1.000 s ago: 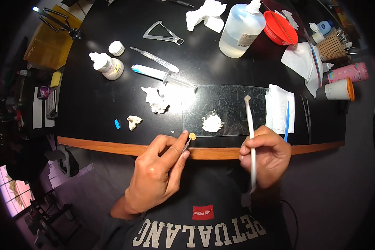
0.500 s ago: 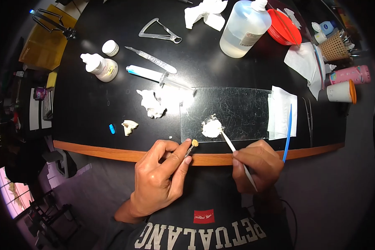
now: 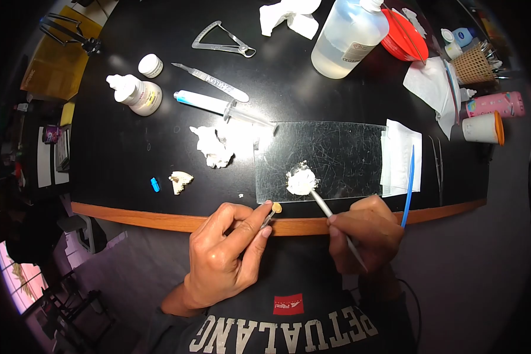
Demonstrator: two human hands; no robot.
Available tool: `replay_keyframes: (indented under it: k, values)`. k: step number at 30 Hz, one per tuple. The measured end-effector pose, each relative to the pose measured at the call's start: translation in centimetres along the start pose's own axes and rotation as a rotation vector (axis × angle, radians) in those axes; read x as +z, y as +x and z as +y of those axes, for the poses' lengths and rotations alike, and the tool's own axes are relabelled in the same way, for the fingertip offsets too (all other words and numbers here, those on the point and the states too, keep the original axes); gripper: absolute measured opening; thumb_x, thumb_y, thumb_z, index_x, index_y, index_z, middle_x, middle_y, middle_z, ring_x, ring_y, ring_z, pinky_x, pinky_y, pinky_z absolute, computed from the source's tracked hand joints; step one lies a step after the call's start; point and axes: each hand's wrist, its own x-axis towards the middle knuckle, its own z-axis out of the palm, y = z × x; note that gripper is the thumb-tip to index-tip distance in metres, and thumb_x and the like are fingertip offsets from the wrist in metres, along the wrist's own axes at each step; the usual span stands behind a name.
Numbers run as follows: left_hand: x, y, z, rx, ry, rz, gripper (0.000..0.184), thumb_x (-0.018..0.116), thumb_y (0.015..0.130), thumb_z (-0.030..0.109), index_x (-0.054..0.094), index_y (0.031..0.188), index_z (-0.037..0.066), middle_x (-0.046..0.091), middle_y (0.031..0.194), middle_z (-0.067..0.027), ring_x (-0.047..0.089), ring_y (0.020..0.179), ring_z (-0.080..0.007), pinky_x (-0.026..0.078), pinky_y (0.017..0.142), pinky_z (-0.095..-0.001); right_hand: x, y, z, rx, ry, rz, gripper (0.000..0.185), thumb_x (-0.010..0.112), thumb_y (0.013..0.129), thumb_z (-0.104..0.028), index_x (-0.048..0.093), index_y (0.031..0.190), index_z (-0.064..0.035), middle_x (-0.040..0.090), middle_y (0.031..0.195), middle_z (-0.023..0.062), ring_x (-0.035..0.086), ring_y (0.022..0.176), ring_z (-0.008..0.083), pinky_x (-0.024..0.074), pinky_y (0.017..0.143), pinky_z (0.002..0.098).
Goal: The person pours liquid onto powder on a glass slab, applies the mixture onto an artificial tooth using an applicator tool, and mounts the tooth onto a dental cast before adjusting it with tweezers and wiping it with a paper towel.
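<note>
White slim-handled spatula (image 3: 321, 205): your right hand (image 3: 369, 233) is clamped on it, thumb against fingers. Its tip touches the near-right edge of the white soft-looking mound (image 3: 301, 179) on the scratched clear glass slab (image 3: 351, 150). Left hand (image 3: 223, 253) is closed on a small grey metal holder (image 3: 268, 219); the small rounded yellow piece (image 3: 278, 207) sits at its upper end, just beyond your fingertips, by the slab's near edge.

My read: work the spatula at a low angle, light pressure, small amounts off the mound's rim. Brace the right hand for tip control. Pinch the holder firmly with the left, yellow piece level and off the glass. 2 steady hands matter more than speed.
</note>
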Motion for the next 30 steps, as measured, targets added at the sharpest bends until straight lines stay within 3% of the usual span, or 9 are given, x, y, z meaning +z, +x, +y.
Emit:
replay_keyframes:
  k: [30]
  values:
    - [0.52,-0.22,-0.41,0.049,0.021,0.049,0.028,0.081,0.086,-0.001,0.081,0.114,-0.002,0.069,0.085,-0.0086,0.065,0.066,-0.0199,0.050,0.058,-0.0334,-0.39,-0.09,-0.28,0.017,0.025,-0.016,0.018,0.077,0.079,0.002,0.078,0.096,-0.0013,0.077,0.080,0.0084,0.067,0.065,0.0210,0.0551,0.061,0.0328]
